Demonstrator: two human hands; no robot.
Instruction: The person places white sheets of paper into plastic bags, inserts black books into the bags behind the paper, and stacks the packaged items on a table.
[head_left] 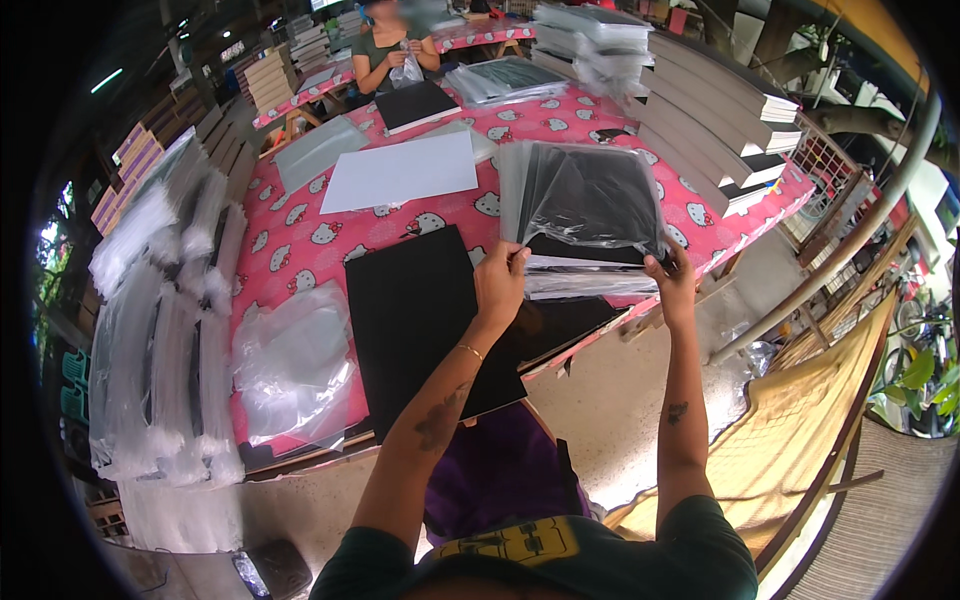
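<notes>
Both my hands pinch the near edge of a clear plastic bag (595, 195) with a flat black board or book inside. My left hand (500, 283) closes on its near left corner, thumb on top. At the near right corner, my right hand (674, 270) grips with thumb and fingers. The bag lies on a stack of similar bagged items (590, 284), their pale edges showing below it. Beside my left forearm a large black board (405, 310) lies flat, partly covered by that arm. Loose clear bags (295, 365) are heaped left of it.
A pink cat-print cloth (270, 225) covers the table. White sheets (400, 175) and a black book (415, 104) lie farther back. Tall stacks of bagged goods (165, 340) stand left; thick books (720, 120) are piled right. Another person (395, 55) handles a clear bag across the table.
</notes>
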